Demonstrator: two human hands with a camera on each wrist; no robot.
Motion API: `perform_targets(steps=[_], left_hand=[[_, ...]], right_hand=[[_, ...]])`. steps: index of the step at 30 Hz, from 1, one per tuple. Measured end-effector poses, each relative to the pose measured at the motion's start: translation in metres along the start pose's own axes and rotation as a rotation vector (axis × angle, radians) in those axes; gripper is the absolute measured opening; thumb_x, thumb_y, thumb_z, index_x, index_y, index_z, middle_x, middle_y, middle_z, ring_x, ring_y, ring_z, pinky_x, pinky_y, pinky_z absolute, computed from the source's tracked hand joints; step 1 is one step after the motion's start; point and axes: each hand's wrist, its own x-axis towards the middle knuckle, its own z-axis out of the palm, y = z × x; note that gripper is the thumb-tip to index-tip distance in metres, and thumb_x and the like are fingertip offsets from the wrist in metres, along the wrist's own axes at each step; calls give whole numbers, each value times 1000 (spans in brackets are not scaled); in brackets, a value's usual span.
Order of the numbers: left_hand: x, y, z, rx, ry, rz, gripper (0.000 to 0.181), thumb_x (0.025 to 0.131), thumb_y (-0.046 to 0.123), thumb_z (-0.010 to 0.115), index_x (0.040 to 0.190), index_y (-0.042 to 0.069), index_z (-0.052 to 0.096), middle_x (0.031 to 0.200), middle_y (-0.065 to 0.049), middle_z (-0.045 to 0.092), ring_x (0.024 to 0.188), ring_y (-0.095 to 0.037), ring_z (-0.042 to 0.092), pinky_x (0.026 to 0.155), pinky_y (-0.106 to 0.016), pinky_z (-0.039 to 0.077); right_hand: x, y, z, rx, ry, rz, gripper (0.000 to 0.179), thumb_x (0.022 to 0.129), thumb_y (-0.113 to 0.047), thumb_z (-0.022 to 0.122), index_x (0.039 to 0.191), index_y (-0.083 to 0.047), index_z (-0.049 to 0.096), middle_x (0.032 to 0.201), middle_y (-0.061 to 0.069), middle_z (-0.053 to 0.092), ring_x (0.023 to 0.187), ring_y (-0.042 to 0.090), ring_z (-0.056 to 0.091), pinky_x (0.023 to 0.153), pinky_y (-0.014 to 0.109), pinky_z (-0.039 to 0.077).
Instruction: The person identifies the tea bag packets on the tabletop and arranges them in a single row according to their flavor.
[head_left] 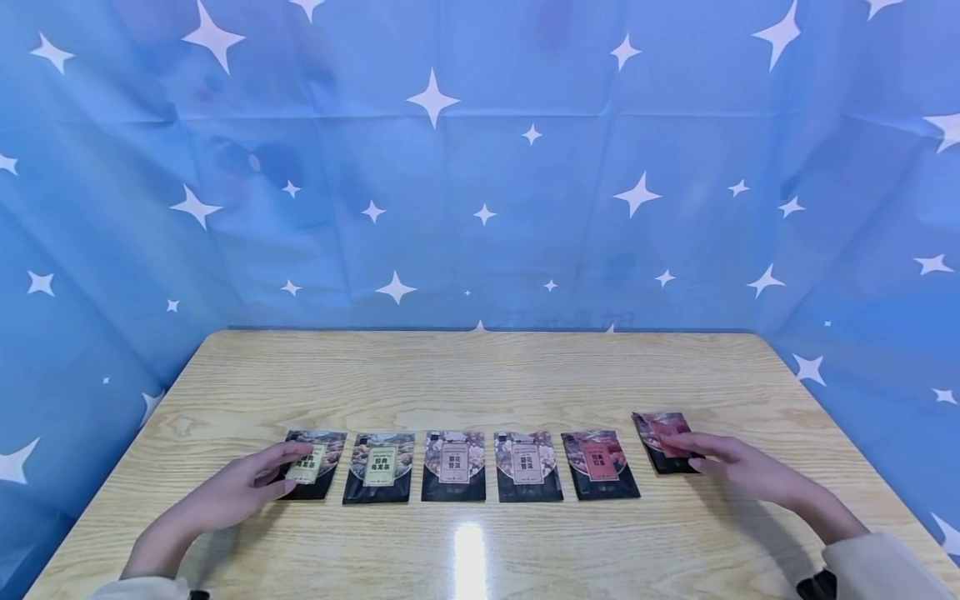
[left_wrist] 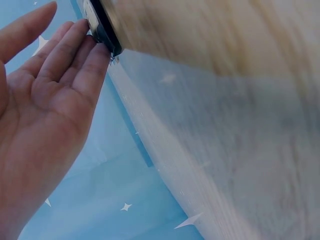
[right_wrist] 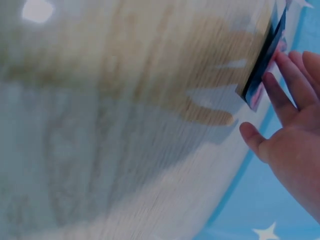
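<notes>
Six is too many to list singly, so several flat tea packets form a row across the table in the head view. At the row's left end, my left hand [head_left: 231,493] rests its fingers on a green-labelled packet [head_left: 321,482]; its fingers look nearly straight in the left wrist view. A second green-labelled packet [head_left: 378,483] lies beside it. Two pale-pink-labelled packets [head_left: 454,483] occupy the middle, followed by a red-labelled packet [head_left: 600,479]. My right hand [head_left: 742,471] touches another red-labelled packet [head_left: 651,427] with extended fingers; that packet sits farther back and tilted.
The packets lie on a light wood-grain table [head_left: 480,375] with rounded far corners. Blue cloth [head_left: 480,250] with white stars hangs behind it and along both sides. A bright light reflection shows near the table's front middle.
</notes>
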Motion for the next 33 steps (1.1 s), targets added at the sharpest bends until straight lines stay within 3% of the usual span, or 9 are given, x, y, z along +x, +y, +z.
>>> perform_targets(steps=[2,4,16,24,33], left_hand=[[0,0,0,1,-1,1,49,94,19,53,135,-4,37,136,-30,33,122,-52,28,95,-57,36],[-1,0,0,5,1,2,49,94,19,53,135,-4,37,136,-30,33,123,-52,29,95,-58,36],[-2,0,-2,24,-1,3,48,94,18,52,134,-4,38,136,-30,34,122,-51,30,94,-57,36],[0,3,-3,68,5,-5,46,94,18,53,134,-1,40,134,-29,38,121,-51,33,93,-57,38],[3,5,-2,119,9,7,43,93,14,53,131,-3,42,131,-27,42,121,-46,35,94,-48,42]], right_hand=[[-3,0,3,11,-8,-37,42,97,-17,45,135,2,42,133,31,39,112,-17,28,85,15,42],[-5,-1,4,20,-26,-59,42,97,-16,44,135,3,41,132,33,38,110,-19,27,84,15,43],[-6,-4,10,60,-110,-122,40,98,-9,41,136,3,38,130,40,32,112,-18,26,83,16,44],[-6,-4,9,29,-91,-129,40,98,-9,41,135,5,39,129,39,35,112,-17,29,83,17,45],[-8,-11,5,27,-81,-119,41,99,-11,40,138,2,36,133,35,35,114,-18,25,81,19,46]])
